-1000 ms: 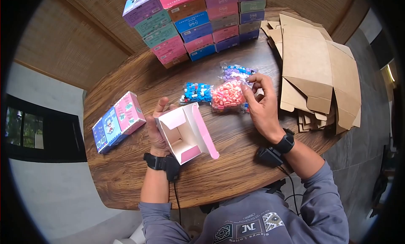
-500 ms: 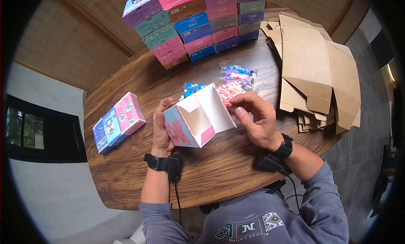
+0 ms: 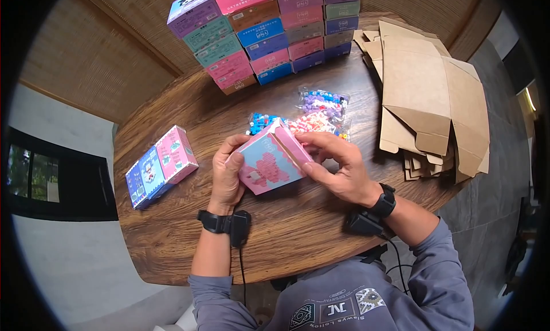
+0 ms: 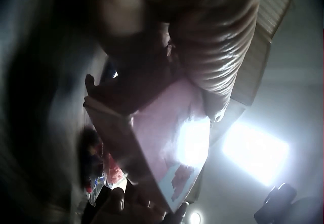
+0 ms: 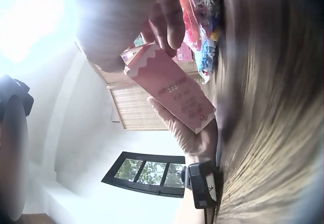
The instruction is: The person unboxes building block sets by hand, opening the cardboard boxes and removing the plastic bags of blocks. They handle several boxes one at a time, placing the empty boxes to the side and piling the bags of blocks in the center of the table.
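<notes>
My left hand (image 3: 226, 173) grips a small pink-and-blue cardboard box (image 3: 269, 169) by its left side, thumb across the printed face. The box is tilted above the table, and its lid flap (image 3: 293, 148) is folded over with a narrow dark gap along the edge. At that end my right hand (image 3: 344, 168) pinches the flap between thumb and fingers. A plain pink side of the box (image 5: 174, 89) shows in the right wrist view. Just behind it lie clear bags of coral beads (image 3: 312, 123), blue beads (image 3: 262, 122) and purple beads (image 3: 325, 102).
A blue box (image 3: 148, 175) and a pink box (image 3: 175, 150) lie side by side on the left of the wooden table (image 3: 275, 239). Stacked colourful boxes (image 3: 263, 36) stand at the back. Flattened brown cardboard (image 3: 418, 90) is piled at the right.
The box has turned from showing its open inside to showing its printed face, and its flap has swung over the opening. My right hand has moved from the coral bag to the flap.
</notes>
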Tool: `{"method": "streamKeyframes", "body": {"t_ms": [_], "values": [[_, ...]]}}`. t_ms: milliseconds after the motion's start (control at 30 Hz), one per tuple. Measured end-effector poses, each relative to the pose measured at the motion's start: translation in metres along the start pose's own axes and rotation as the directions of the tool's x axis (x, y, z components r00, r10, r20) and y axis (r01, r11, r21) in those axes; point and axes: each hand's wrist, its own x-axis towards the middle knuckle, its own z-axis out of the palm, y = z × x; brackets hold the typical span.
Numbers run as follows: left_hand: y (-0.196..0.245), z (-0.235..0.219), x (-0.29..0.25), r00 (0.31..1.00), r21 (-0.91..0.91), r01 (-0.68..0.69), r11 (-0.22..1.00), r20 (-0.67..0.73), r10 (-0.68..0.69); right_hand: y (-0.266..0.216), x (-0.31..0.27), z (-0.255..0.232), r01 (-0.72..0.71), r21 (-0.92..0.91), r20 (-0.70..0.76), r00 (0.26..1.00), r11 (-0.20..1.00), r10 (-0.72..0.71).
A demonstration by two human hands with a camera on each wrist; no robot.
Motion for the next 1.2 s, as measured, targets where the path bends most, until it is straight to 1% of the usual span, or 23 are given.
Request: {"method": "streamKeyframes", "body": {"t_ms": [100, 200, 300, 400, 500, 633, 767, 833, 933, 1000, 1200], "values": [[-0.0028, 0.0, 0.0003, 1.0, 0.034, 0.004, 0.999, 0.026, -0.005, 0.0039, -0.0004, 0.0007, -0.042, 0.056, -0.043, 0.998, 0.998, 0.045], [-0.001, 0.0016, -0.0004, 0.999, 0.043, 0.024, 0.999, 0.03, -0.025, 0.0027, 0.0015, 0.0005, -0.005, 0.028, -0.036, 0.999, 1.0, 0.006], [-0.0012, 0.0013, 0.0, 0.999, 0.045, 0.027, 0.999, 0.036, -0.028, 0.0026, 0.0021, 0.0011, -0.002, 0.005, -0.027, 1.0, 1.0, 0.002], [-0.0015, 0.0034, 0.0002, 0.998, 0.058, 0.025, 0.998, 0.051, -0.028, 0.001, 0.0015, 0.0017, -0.031, 0.058, -0.005, 0.999, 0.998, 0.032], [0.0001, 0.0068, -0.0003, 0.997, 0.059, 0.033, 0.998, 0.068, -0.037, -0.0013, 0.0019, -0.001, 0.016, -0.015, 0.023, 1.0, 1.0, -0.015], [0.0004, 0.0074, -0.0005, 0.996, 0.066, 0.043, 0.997, 0.077, -0.048, -0.0032, 0.0019, -0.0011, 0.012, -0.034, 0.034, 0.999, 0.999, -0.01], [0.0008, 0.0067, 0.0, 0.996, 0.052, 0.038, 0.998, 0.075, -0.042, 0.0042, 0.0024, -0.0007, 0.091, -0.061, 0.034, 0.995, 0.994, -0.089], [0.0003, 0.0061, 0.0001, 0.997, 0.051, 0.031, 0.998, 0.07, -0.034, 0.0057, 0.0027, 0.0, 0.102, -0.056, 0.023, 0.995, 0.993, -0.101], [0.0002, 0.0058, 0.0002, 0.998, 0.047, 0.027, 0.999, 0.062, -0.03, 0.0015, 0.0016, 0.0017, 0.052, -0.019, 0.014, 0.999, 0.998, -0.052], [0.0001, 0.0057, -0.0001, 0.998, 0.046, 0.031, 0.998, 0.06, -0.033, -0.001, 0.0011, 0.0009, 0.021, -0.008, 0.033, 0.999, 1.0, -0.021], [-0.0011, 0.0043, -0.0003, 0.997, 0.072, 0.024, 0.997, 0.077, -0.03, 0.0004, 0.0003, -0.0019, 0.016, -0.059, 0.07, 0.998, 0.998, -0.012]]}}
